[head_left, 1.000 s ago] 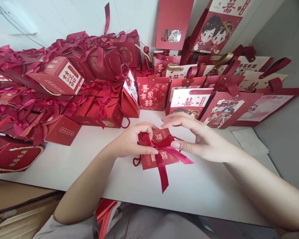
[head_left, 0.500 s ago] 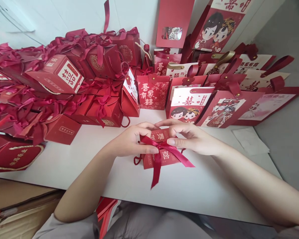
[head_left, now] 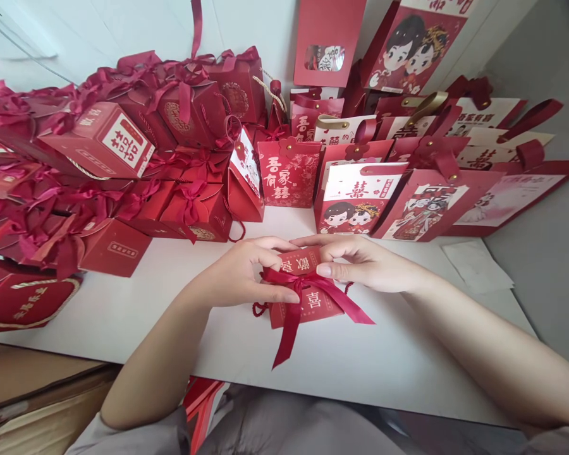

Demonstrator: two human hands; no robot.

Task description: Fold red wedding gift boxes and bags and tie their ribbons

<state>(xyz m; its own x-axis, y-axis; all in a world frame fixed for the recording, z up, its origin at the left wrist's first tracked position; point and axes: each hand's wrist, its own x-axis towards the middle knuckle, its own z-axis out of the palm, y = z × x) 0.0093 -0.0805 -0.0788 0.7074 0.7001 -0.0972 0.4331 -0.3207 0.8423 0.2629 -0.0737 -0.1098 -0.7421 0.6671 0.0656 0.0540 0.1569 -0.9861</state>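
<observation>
A small red gift box (head_left: 320, 304) with white characters lies in front of me, dark red cord handles at its sides. Across its top runs a crimson satin ribbon (head_left: 291, 328) tied in a bow, its two tails hanging toward me. My left hand (head_left: 246, 272) pinches the bow's left loop between thumb and fingers. On the other side, my right hand (head_left: 360, 260) is closed on the right part of the bow. The fingertips of both hands come close together behind the box, and the fingers hide part of the loops.
Many red gift boxes with ribbons (head_left: 189, 205) are stacked at the left. Upright red and white gift bags (head_left: 360, 199) stand at the back right. A white tissue (head_left: 477, 265) lies near the grey wall. The white table's (head_left: 360, 366) front edge is close to my body.
The left ribbon tail has swung further left, and the right tail reaches slightly further out. My left hand has shifted a little downward; both hands keep hold of the bow.
</observation>
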